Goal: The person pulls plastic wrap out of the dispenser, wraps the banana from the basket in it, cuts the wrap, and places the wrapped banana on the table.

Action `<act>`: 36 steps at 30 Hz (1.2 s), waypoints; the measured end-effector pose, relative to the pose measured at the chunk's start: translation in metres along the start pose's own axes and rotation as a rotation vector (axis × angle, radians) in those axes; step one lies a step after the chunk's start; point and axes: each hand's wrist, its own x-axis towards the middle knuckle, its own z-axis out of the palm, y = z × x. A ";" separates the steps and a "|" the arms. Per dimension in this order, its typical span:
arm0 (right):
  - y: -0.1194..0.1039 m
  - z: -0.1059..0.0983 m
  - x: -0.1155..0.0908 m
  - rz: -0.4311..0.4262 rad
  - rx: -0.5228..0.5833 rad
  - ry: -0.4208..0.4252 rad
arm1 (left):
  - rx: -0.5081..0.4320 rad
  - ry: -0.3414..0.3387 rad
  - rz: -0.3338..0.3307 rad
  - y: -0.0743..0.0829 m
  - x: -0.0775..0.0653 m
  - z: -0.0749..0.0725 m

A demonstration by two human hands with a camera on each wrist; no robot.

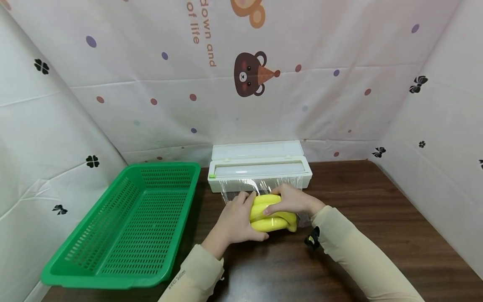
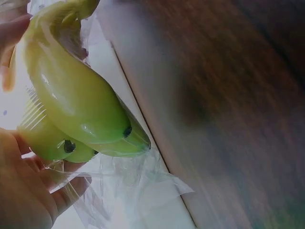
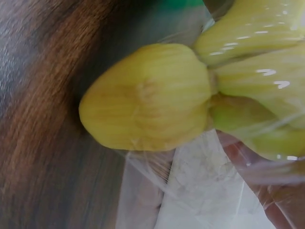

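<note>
A bunch of yellow bananas (image 1: 269,225) is held between both hands, just above or on the dark table. My left hand (image 1: 235,220) grips the left end, thumb at the front and fingers behind. Across the right part lies my right hand (image 1: 292,200), its thumb on top of the bananas. Clear cling film (image 2: 128,186) clings around the fruit and bunches at the dark banana tips in the left wrist view. In the right wrist view, film drapes off the stem end (image 3: 147,98). The film stretches back to a white cling film dispenser (image 1: 307,180), whose lid stands raised.
A green plastic basket (image 1: 185,222) stands at the left of the wooden table (image 1: 351,201). White patterned cloth (image 1: 211,113) hangs behind and along both sides. The dispenser sits near the back cloth.
</note>
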 end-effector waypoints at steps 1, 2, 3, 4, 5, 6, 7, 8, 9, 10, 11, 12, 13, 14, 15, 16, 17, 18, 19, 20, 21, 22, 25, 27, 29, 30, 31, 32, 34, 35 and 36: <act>0.000 0.000 0.000 0.002 0.009 -0.006 | 0.017 -0.003 0.003 0.001 0.000 0.000; 0.000 0.000 0.000 0.004 0.018 -0.012 | 0.036 -0.003 0.007 0.001 -0.001 0.000; 0.001 0.000 0.000 0.004 0.022 -0.014 | 0.049 0.002 0.012 0.001 -0.001 0.000; 0.001 0.000 0.000 0.005 0.025 -0.016 | 0.063 0.009 0.021 0.002 -0.001 0.001; 0.001 0.000 0.001 0.004 0.026 -0.017 | 0.078 0.017 0.028 0.002 -0.001 0.001; 0.001 0.000 0.001 0.005 0.030 -0.017 | 0.094 0.026 0.036 0.002 -0.001 0.002; 0.001 0.000 0.001 0.005 0.032 -0.017 | 0.107 0.032 0.039 0.002 -0.001 0.003; 0.001 0.000 0.001 0.005 0.033 -0.018 | 0.116 0.037 0.044 0.002 -0.001 0.003; 0.001 0.000 0.001 0.005 0.032 -0.017 | 0.123 0.042 0.047 0.002 -0.001 0.004; 0.001 0.000 0.001 0.006 0.034 -0.018 | 0.131 0.045 0.049 0.003 -0.001 0.004; 0.002 0.000 0.001 0.007 0.035 -0.018 | 0.135 0.048 0.049 0.003 -0.001 0.004; 0.002 0.000 0.001 0.007 0.033 -0.019 | 0.143 0.050 0.051 0.003 -0.002 0.005; 0.002 0.000 0.001 0.006 0.032 -0.019 | 0.145 0.053 0.053 0.004 -0.002 0.004; 0.002 0.000 0.001 0.007 0.030 -0.018 | 0.152 0.056 0.056 0.004 -0.002 0.004; 0.003 0.001 0.001 0.007 0.028 -0.017 | 0.161 0.057 0.057 0.004 -0.001 0.005; 0.003 0.001 0.001 0.009 0.029 -0.017 | 0.170 0.058 0.060 0.004 -0.001 0.005; 0.003 0.001 0.001 0.010 0.028 -0.015 | 0.179 0.057 0.061 0.005 -0.001 0.005; 0.004 0.002 0.001 0.011 0.027 -0.013 | 0.189 0.056 0.063 0.005 -0.001 0.005; 0.004 0.002 0.001 0.014 0.025 -0.012 | 0.197 0.054 0.062 0.005 -0.001 0.005; 0.004 0.002 0.001 0.014 0.022 -0.009 | 0.207 0.050 0.059 0.006 -0.001 0.005; 0.004 0.003 0.002 0.015 0.021 -0.009 | 0.217 0.045 0.055 0.006 -0.001 0.005; 0.005 0.003 0.002 0.016 0.019 -0.008 | 0.227 0.039 0.050 0.007 -0.001 0.005; 0.005 0.003 0.002 0.022 0.012 -0.006 | 0.251 0.012 0.025 0.009 -0.001 0.006; 0.004 0.004 0.003 0.026 0.005 -0.005 | 0.268 -0.008 0.005 0.011 -0.002 0.007; 0.004 0.004 0.003 0.030 -0.004 -0.002 | 0.277 -0.023 -0.014 0.012 -0.002 0.008; 0.004 0.004 0.004 0.031 -0.012 -0.001 | 0.280 -0.028 -0.021 0.012 -0.002 0.009; 0.005 0.005 0.004 0.033 -0.015 0.000 | 0.283 -0.031 -0.026 0.012 -0.002 0.009; 0.005 0.005 0.004 0.038 -0.014 0.000 | 0.287 -0.033 -0.030 0.012 -0.002 0.009; 0.005 0.005 0.005 0.046 -0.017 0.003 | 0.291 -0.034 -0.032 0.013 -0.001 0.009; 0.005 0.006 0.005 0.049 -0.018 0.006 | 0.293 -0.031 -0.030 0.013 -0.001 0.009; 0.005 0.006 0.005 0.055 -0.020 0.009 | 0.298 -0.029 -0.027 0.013 -0.001 0.009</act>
